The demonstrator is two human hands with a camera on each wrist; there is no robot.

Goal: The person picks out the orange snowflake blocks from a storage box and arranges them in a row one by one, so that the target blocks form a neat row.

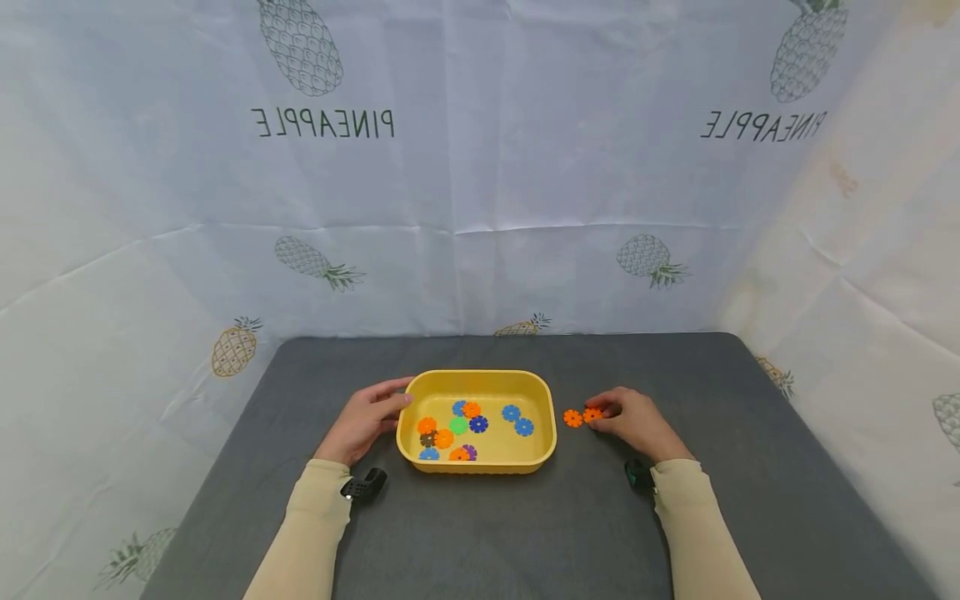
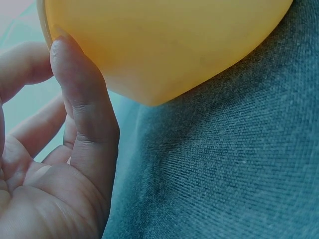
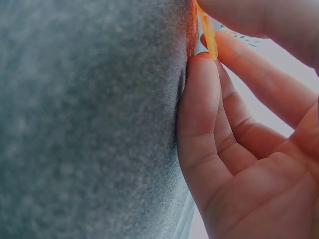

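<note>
A yellow plastic tub (image 1: 517, 450) stands on the grey tabletop, with several toothed plastic discs inside. My left hand (image 1: 363, 421) grips the tub's left end; in the left wrist view the thumb (image 2: 82, 94) presses the wall near the rim. To the right of the tub, my right hand (image 1: 633, 423) pinches an orange toothed disc (image 1: 592, 414) between thumb and fingers. A second orange disc (image 1: 573, 418) lies edge to edge with it, on the side toward the tub. In the right wrist view the pinched disc (image 3: 209, 37) appears edge-on, close over the cloth.
Inside the tub, two blue discs (image 1: 517, 420) sit at the right. Orange, green, brown, purple and blue discs, among them a green disc (image 1: 458, 426), cluster at the left. A white pineapple-print curtain (image 1: 480, 183) hangs behind the grey table (image 1: 510, 533).
</note>
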